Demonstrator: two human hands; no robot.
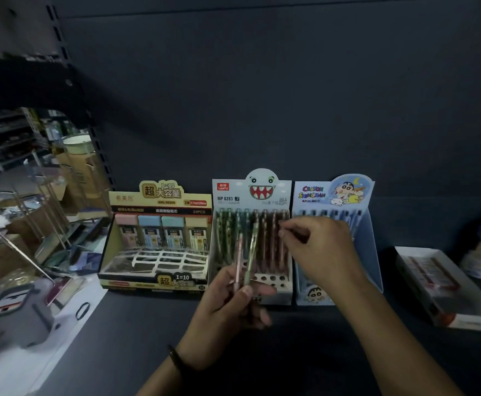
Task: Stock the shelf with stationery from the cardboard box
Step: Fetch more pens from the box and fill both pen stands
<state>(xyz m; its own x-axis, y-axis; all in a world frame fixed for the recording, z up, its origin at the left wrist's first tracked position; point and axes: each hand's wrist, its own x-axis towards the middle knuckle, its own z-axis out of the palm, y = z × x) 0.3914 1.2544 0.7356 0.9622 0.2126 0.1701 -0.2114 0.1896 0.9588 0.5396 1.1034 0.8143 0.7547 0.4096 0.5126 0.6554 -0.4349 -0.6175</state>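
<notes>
Before the display box (pixel 228 192), two pencils (pixel 252 252) gripped in left hand (pixel 228 310), right hand (pixel 313 247) pinching a racked pencil (pixel 282 254).

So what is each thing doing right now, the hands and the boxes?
monster pencil box, back rows filled, front holes empty
left hand, holds two pencils
right hand, pinches a standing pencil in that box
lead refill box, back row filled, front slots empty
Crayon Shin-chan box, pens standing inside
</notes>
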